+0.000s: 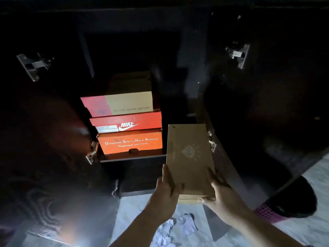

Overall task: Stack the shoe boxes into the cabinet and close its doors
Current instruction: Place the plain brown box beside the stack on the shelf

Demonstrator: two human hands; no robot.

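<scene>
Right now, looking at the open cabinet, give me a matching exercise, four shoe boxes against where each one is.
Boxes:
1. Nike box
2. safety shoes box
3. red and tan box
4. plain brown box

Places:
A. top of stack
B. held in both hands
C. middle of stack
D. bottom of stack

Pairs: 1-C, 2-D, 3-A, 4-B
</scene>
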